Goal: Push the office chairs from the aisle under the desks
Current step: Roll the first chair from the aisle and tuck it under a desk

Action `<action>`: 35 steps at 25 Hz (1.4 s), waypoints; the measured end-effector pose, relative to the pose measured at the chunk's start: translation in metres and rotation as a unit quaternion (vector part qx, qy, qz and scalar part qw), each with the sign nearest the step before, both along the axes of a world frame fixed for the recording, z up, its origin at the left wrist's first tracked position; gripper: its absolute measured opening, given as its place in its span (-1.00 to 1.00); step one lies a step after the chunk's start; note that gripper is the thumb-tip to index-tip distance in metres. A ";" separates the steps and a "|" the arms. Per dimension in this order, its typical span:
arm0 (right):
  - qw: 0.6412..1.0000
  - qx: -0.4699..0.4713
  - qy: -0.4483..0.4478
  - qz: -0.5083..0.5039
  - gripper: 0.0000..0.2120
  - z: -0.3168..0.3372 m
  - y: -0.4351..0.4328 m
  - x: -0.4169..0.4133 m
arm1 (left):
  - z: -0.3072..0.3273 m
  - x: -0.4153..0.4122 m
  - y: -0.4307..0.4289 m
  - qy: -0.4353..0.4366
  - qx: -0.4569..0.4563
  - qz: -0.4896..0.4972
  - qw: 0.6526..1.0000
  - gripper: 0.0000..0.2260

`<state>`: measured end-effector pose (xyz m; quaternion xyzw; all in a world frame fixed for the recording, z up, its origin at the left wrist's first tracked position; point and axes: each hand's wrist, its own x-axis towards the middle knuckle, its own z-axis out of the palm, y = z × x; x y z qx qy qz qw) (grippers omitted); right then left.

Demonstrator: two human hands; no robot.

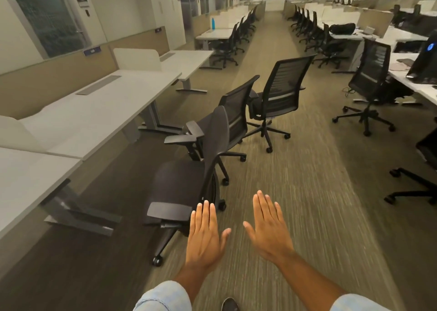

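Observation:
Three black office chairs stand in the carpeted aisle beside a row of white desks [94, 112] on the left. The nearest chair [189, 178] faces left toward the desks, its back edge toward me. A mesh-backed second chair [236, 112] stands just behind it, and a third chair [281, 90] stands farther along the aisle. My left hand [205, 232] is flat, fingers apart, hovering just right of the nearest chair's armrest without touching it. My right hand [269, 228] is also flat and holds nothing, over the carpet.
On the right, another desk row [416, 83] carries a dark monitor [425, 55], with a chair [369, 79] pulled partly out and another chair base [413, 187] at the right edge. More chairs line the far aisle. A blue bottle [213, 23] stands on a far desk.

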<state>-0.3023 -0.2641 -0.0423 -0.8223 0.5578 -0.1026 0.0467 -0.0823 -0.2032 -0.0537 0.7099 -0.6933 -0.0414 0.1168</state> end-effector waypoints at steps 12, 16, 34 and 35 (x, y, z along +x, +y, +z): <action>0.998 -0.041 0.001 0.054 -0.20 0.051 -0.255 0.034 | 0.058 0.009 -0.227 0.062 -0.050 0.083 0.993 -0.19; 0.995 -0.044 -0.002 0.089 -0.22 0.068 -0.322 0.051 | 0.080 0.007 -0.277 0.092 -0.041 0.119 0.988 -0.14; 0.874 0.003 0.185 0.449 -0.44 0.088 -0.620 0.146 | 0.074 -0.015 -0.438 0.141 0.180 0.355 0.906 -0.22; 0.867 -0.002 0.192 0.460 -0.45 0.088 -0.625 0.152 | 0.073 -0.015 -0.439 0.138 0.181 0.360 0.905 -0.25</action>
